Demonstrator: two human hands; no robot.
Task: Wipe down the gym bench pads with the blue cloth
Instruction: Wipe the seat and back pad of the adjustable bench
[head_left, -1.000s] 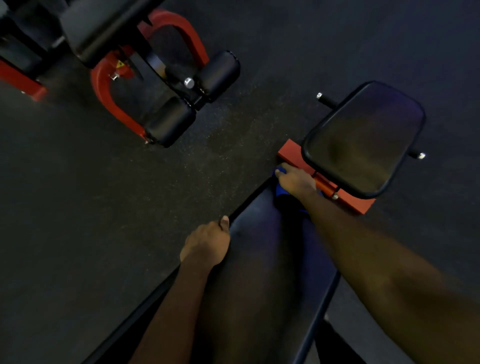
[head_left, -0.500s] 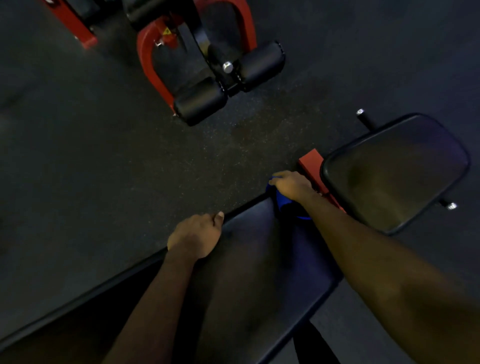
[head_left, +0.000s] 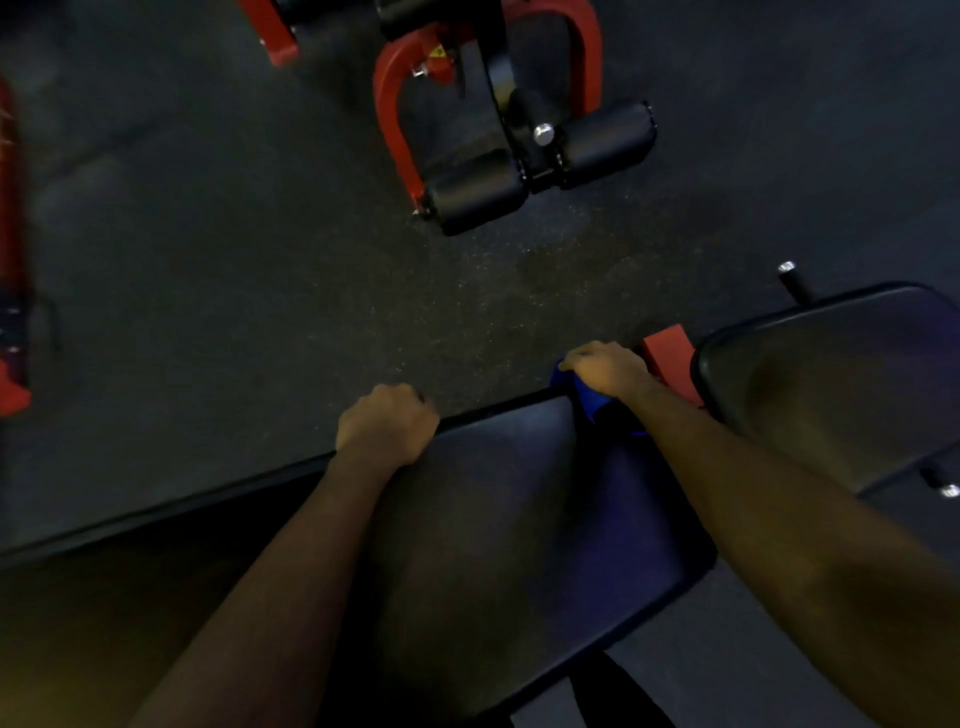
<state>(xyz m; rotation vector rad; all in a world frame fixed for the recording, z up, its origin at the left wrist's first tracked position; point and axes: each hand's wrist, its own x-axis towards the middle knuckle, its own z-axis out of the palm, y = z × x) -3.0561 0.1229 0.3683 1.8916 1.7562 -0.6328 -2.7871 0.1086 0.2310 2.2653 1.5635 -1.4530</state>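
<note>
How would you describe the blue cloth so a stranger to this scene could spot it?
Start at the long black bench pad across the bottom and follow it to its far right corner, beside the red frame block. There the right hand holds a bunched blue cloth against the pad's edge. It is the only blue thing among black pads and red frames.

smooth black padded bench pad (head_left: 498, 499), soft blue cloth (head_left: 589, 400), speckled matt floor (head_left: 260, 260)
</note>
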